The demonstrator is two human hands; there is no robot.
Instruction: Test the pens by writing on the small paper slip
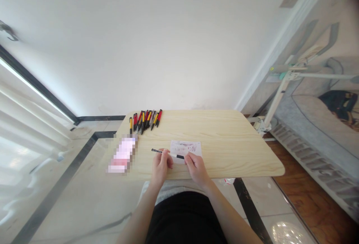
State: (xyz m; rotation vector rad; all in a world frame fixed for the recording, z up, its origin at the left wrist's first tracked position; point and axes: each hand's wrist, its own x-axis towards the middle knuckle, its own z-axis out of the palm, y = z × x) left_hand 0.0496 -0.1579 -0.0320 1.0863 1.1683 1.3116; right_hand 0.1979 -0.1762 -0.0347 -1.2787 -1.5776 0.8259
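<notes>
Head view has my left fingers [165, 156] and right fingers [191, 159] clamped on one black-and-white pen [173, 155], which spans the gap between them. Marked paper [186, 147] lies on the desk [232, 139] just beyond, partly hidden by my right fingers. Ahead and left of both, red, yellow and grey pens [144, 120] cluster; a pixelated patch [123, 154] sits nearer on my left.

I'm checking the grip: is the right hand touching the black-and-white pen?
Touching. The head view shows the right hand pinching the black-and-white pen at one black end.
</notes>
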